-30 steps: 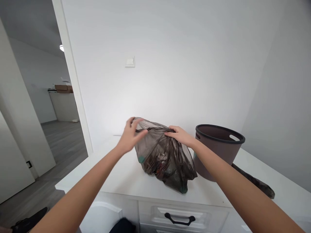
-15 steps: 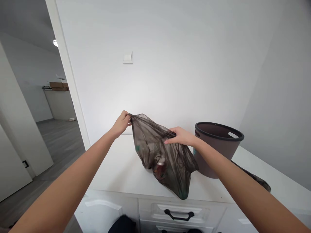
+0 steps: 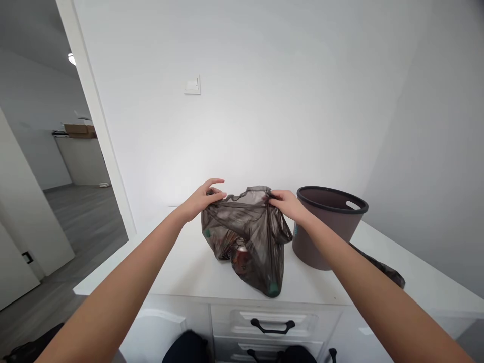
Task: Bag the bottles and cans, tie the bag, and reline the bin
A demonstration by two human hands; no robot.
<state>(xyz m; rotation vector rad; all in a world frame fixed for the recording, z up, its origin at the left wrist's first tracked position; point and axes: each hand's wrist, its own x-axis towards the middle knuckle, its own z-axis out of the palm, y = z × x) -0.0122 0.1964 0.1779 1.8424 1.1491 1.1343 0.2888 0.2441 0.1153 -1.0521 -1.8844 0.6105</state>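
Note:
A thin, see-through black garbage bag [image 3: 245, 222] hangs between my hands, its lower part at the white cabinet top. Through the film show a reddish can [image 3: 241, 256] and green bits at the lower left and bottom corners. My left hand [image 3: 204, 197] pinches the bag's upper left edge between thumb and fingers, with the index finger raised. At the upper right edge, my right hand [image 3: 285, 203] grips gathered film with its fingertips. Just right of the bag stands a brown trash can [image 3: 321, 237] with a black rim, upright.
Behind the right forearm lies a dark folded plastic piece [image 3: 381, 269] on the cabinet top [image 3: 181, 272]. Black-handled drawers [image 3: 272, 326] are below its front edge. The wall carries a light switch [image 3: 192, 85]. A doorway opens at left.
My right hand has shifted from the bag's middle to its upper right edge. My left hand has come slightly lower, and the bag's top is now stretched more level.

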